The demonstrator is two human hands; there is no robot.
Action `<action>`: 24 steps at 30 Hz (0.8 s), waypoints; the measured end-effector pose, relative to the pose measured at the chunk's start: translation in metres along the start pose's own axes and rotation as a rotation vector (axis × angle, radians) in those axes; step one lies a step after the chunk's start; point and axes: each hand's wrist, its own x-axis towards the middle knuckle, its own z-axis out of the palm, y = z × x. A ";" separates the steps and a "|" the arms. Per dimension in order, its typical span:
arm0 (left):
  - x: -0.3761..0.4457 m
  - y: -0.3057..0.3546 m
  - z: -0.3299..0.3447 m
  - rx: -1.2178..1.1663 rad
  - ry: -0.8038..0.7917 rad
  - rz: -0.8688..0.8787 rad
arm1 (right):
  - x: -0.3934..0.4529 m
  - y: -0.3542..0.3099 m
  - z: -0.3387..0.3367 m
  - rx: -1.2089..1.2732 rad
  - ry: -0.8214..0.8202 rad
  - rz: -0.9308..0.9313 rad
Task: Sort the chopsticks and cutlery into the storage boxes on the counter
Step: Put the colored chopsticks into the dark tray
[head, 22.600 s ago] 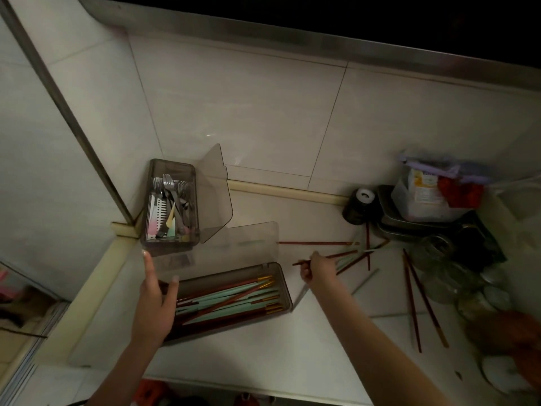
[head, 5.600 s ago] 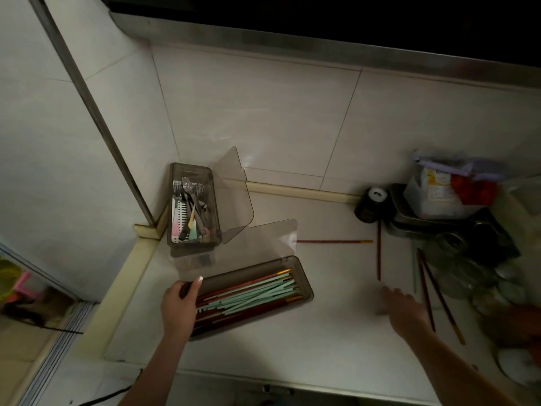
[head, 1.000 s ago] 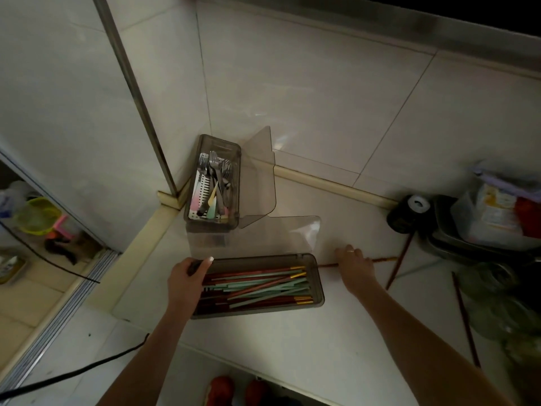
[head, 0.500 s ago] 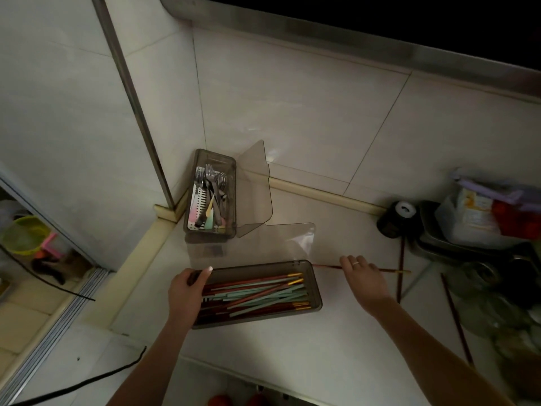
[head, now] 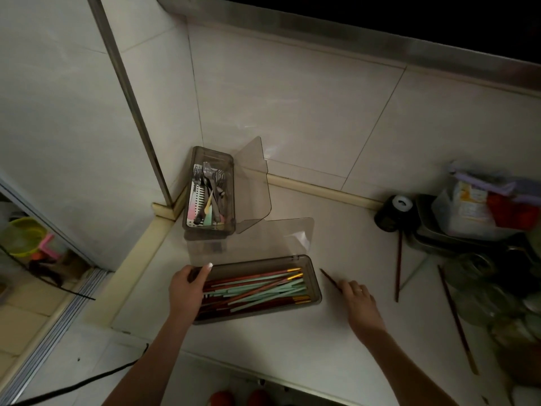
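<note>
Carrying a dark red wooden chopstick (head: pixel 330 279) pinched in your right hand (head: pixel 357 297), you are just beside the right end of the long smoky-plastic chopstick box (head: pixel 314 276), while your left hand (head: pixel 187 288) grips its left end to steady it. The next move, I judge, calls for turning the stick lengthwise and dropping it among the red and mint sticks. Farther off, two more dark red chopsticks (head: pixel 397 268) wait on the pale counter (head: pixel 292 341); the smaller cutlery box (head: pixel 210 189) stands in the corner

chopstick box (head: pixel 313 276): lid open, red/mint sticks flat inside | cutlery box (head: pixel 209 227): corner, lid open, forks inside | loose red chopsticks (head: pixel 397 268) on counter, right
</note>
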 end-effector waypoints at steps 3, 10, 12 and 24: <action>0.000 0.001 0.000 0.013 0.004 -0.001 | 0.007 -0.004 -0.001 -0.071 -0.051 0.015; 0.000 0.001 0.000 -0.005 -0.015 0.007 | 0.016 -0.022 -0.025 0.093 0.198 0.019; -0.001 0.000 0.000 -0.014 -0.021 0.013 | 0.011 -0.039 -0.044 0.336 0.336 -0.014; 0.002 -0.004 0.000 -0.080 -0.044 -0.039 | -0.015 -0.174 -0.058 0.183 0.056 -0.616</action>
